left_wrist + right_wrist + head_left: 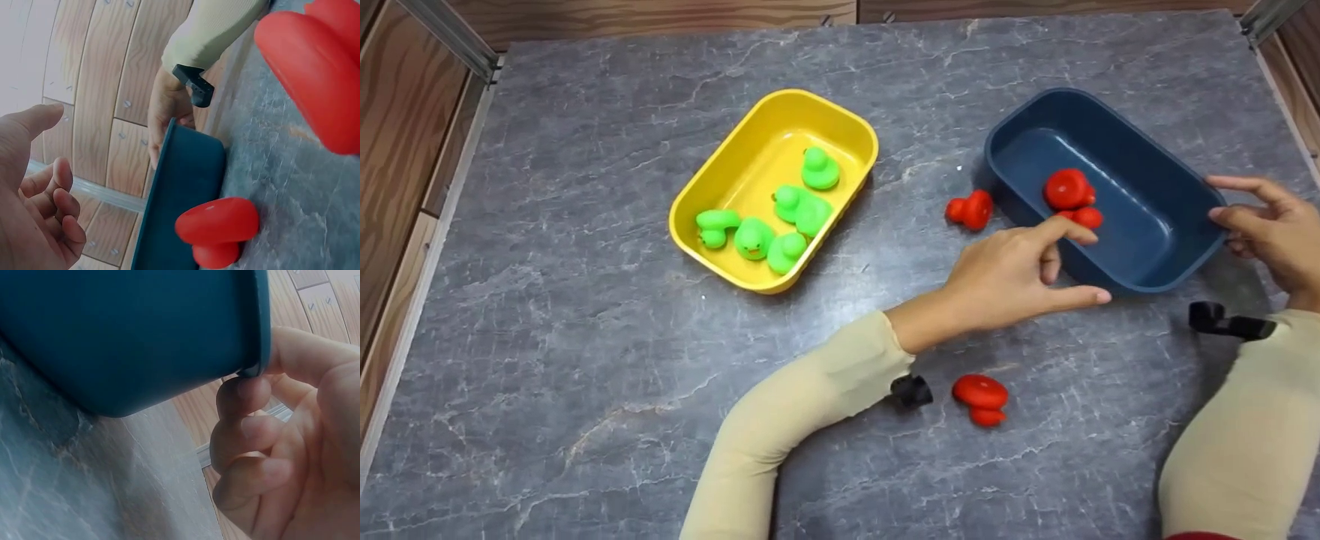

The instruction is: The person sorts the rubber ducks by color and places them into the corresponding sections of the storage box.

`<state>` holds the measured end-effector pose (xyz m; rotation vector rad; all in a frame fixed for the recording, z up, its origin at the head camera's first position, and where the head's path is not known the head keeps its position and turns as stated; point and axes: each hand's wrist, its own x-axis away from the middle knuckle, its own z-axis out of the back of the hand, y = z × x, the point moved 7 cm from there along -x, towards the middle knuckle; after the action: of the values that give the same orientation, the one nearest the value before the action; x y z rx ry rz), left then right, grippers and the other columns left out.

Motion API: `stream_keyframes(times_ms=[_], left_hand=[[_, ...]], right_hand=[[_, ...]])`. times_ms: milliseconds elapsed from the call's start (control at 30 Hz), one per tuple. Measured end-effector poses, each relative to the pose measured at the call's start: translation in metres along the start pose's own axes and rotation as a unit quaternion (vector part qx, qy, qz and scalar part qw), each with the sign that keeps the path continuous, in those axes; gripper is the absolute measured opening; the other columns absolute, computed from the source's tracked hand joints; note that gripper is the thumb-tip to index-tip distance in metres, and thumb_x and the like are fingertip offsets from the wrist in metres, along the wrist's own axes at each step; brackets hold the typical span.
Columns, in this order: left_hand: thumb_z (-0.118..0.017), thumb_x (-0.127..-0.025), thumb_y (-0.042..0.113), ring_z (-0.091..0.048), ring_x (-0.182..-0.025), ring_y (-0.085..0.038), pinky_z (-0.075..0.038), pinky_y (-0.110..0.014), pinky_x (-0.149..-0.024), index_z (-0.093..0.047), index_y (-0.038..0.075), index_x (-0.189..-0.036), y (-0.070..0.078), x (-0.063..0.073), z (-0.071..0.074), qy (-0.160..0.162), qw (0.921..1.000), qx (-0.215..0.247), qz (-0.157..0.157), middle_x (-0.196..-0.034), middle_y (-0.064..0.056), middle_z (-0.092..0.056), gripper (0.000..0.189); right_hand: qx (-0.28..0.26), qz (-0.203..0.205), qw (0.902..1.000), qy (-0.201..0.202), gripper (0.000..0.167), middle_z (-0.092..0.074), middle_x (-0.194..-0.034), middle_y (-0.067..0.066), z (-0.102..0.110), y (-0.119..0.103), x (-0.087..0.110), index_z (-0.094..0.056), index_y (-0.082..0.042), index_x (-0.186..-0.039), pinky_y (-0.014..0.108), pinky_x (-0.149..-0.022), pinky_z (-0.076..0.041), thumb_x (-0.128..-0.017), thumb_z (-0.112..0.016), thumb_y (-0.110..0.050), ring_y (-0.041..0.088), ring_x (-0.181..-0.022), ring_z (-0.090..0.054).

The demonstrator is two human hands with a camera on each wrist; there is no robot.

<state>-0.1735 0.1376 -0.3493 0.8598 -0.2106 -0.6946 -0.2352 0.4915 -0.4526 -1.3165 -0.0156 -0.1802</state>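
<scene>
My left hand (1012, 274) is over the near-left wall of a dark blue bin (1181, 176), thumb and index finger spread apart with nothing between them. At the bin's right end my right hand (1271, 229) grips the rim; the right wrist view shows its fingers (247, 427) bent beneath the lip. Red rubber ducks (1067, 189) lie inside the bin, partly hidden by my left hand. Another red duck (976, 210) lies on its side by the bin's left wall. One more red duck (981, 391) rests on the table nearer to me, beside my left forearm.
A yellow bin (712, 172) left of the blue one holds several green rubber ducks (753, 238). Both stand on a grey marbled tabletop (585, 337). Wood-patterned panels (660, 15) border the table at the back and sides.
</scene>
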Motion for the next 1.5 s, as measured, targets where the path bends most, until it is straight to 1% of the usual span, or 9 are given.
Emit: stream_keyframes(times_ms=[167, 367, 600, 833, 900, 1033, 1167, 1267, 1500], left_hand=[[-0.073, -0.082, 0.049, -0.046, -0.066, 0.000, -0.034, -0.013, -0.056, -0.058, 0.024, -0.122, -0.002, 0.007, 0.004, 0.010, 0.9998, -0.004, -0.015, -0.075, 0.011, -0.053, 0.050], [-0.073, -0.082, 0.049, -0.046, -0.066, -0.001, -0.034, -0.013, -0.057, -0.058, 0.024, -0.123, -0.011, 0.012, 0.004, 0.006, 0.9998, -0.005, -0.018, -0.075, 0.011, -0.053, 0.050], [-0.072, -0.081, 0.051, -0.049, -0.075, -0.002, -0.038, -0.015, -0.060, -0.055, 0.026, -0.127, -0.024, 0.013, 0.002, -0.020, 0.9996, -0.019, 0.005, -0.081, 0.011, -0.057, 0.055], [-0.073, -0.079, 0.053, -0.049, -0.083, -0.004, -0.038, -0.018, -0.064, -0.052, 0.028, -0.131, -0.042, 0.014, -0.003, -0.062, 0.9972, -0.027, 0.030, -0.090, 0.010, -0.059, 0.061], [-0.073, -0.079, 0.053, -0.050, -0.085, -0.005, -0.039, -0.018, -0.065, -0.052, 0.027, -0.132, -0.046, 0.014, -0.006, -0.073, 0.9964, -0.029, 0.033, -0.091, 0.011, -0.059, 0.062], [-0.073, -0.079, 0.054, -0.050, -0.089, -0.004, -0.039, -0.019, -0.067, -0.052, 0.027, -0.132, -0.054, 0.013, -0.011, -0.088, 0.9949, -0.030, 0.041, -0.091, 0.011, -0.058, 0.063], [-0.074, -0.078, 0.055, -0.050, -0.091, -0.005, -0.040, -0.020, -0.069, -0.053, 0.028, -0.131, -0.061, 0.013, -0.014, -0.091, 0.9938, -0.034, 0.055, -0.092, 0.011, -0.058, 0.064], [-0.074, -0.076, 0.058, -0.051, -0.092, -0.004, -0.041, -0.021, -0.069, -0.053, 0.030, -0.132, -0.068, 0.014, -0.016, -0.102, 0.9912, -0.038, 0.075, -0.093, 0.011, -0.058, 0.066], [-0.076, -0.074, 0.058, -0.052, -0.095, -0.005, -0.044, -0.024, -0.071, -0.049, 0.031, -0.134, -0.077, 0.010, -0.022, -0.133, 0.9842, -0.056, 0.102, -0.093, 0.010, -0.059, 0.071]], right_hand=[[0.004, -0.001, 1.0000, -0.005, 0.045, -0.071, -0.069, -0.009, 0.016, 0.024, -0.015, -0.057, -0.016, -0.134, 0.026, -0.037, -0.031, -0.090, -0.066, -0.007, 0.008, -0.040, -0.045], [-0.004, 0.003, 0.9999, -0.014, 0.045, -0.070, -0.068, -0.008, 0.014, 0.019, -0.013, -0.057, -0.015, -0.134, 0.027, -0.037, -0.029, -0.090, -0.067, -0.008, 0.009, -0.039, -0.044], [0.044, 0.005, 0.9990, -0.005, 0.045, -0.070, -0.069, -0.013, 0.014, 0.020, -0.013, -0.056, -0.019, -0.135, 0.027, -0.038, -0.029, -0.092, -0.064, -0.010, 0.007, -0.039, -0.043], [-0.017, 0.002, 0.9998, -0.009, 0.045, -0.070, -0.068, -0.006, 0.014, 0.022, -0.014, -0.058, -0.016, -0.133, 0.025, -0.038, -0.031, -0.090, -0.064, -0.003, 0.008, -0.040, -0.045], [-0.019, -0.002, 0.9998, -0.003, 0.045, -0.070, -0.068, -0.007, 0.014, 0.022, -0.015, -0.058, -0.015, -0.133, 0.024, -0.037, -0.031, -0.090, -0.065, -0.003, 0.007, -0.040, -0.046], [-0.026, -0.005, 0.9996, -0.002, 0.042, -0.071, -0.068, -0.008, 0.005, 0.007, -0.007, -0.061, -0.018, -0.129, 0.022, -0.037, -0.031, -0.090, -0.064, -0.003, 0.005, -0.040, -0.047], [0.012, -0.012, 0.9999, 0.000, 0.040, -0.069, -0.066, -0.014, -0.014, -0.021, 0.012, -0.064, -0.028, -0.121, 0.023, -0.039, -0.028, -0.092, -0.059, -0.001, 0.004, -0.041, -0.043], [0.028, -0.015, 0.9995, 0.004, 0.040, -0.068, -0.066, -0.015, -0.017, -0.027, 0.016, -0.063, -0.030, -0.120, 0.025, -0.040, -0.027, -0.093, -0.057, -0.001, 0.005, -0.041, -0.041], [0.026, -0.008, 0.9996, 0.003, 0.042, -0.070, -0.070, -0.013, 0.009, 0.009, -0.006, -0.059, -0.021, -0.131, 0.025, -0.038, -0.030, -0.092, -0.063, -0.006, 0.006, -0.040, -0.044]])
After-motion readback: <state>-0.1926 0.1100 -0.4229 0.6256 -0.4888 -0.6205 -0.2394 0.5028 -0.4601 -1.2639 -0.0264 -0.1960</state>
